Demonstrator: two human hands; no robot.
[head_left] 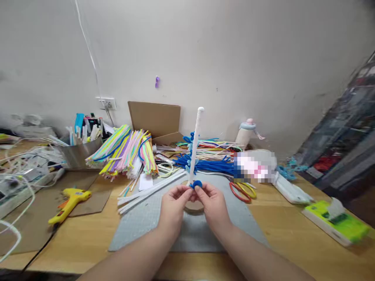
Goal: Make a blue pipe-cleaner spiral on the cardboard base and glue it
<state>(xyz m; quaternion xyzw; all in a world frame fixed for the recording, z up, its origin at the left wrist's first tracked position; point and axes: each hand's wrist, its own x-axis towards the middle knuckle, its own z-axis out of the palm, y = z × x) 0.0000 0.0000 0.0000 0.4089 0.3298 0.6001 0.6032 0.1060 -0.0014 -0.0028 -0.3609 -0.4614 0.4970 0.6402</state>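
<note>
An upright white fuzzy stick, which looks wrapped in pipe cleaner, rises above my hands with small blue loops along its left side. My left hand is closed in a pinch at the stick's lower end. My right hand pinches a dark blue pipe-cleaner loop against that same end. Fingertips of both hands meet there, and the exact grip is partly hidden. Just beneath them, a tan ring like a tape roll lies on the grey cutting mat.
Bundles of coloured pipe cleaners and blue ones lie at the back. White strips cross the mat's left corner. A yellow glue gun lies left. Red-handled scissors and a green tissue pack are right.
</note>
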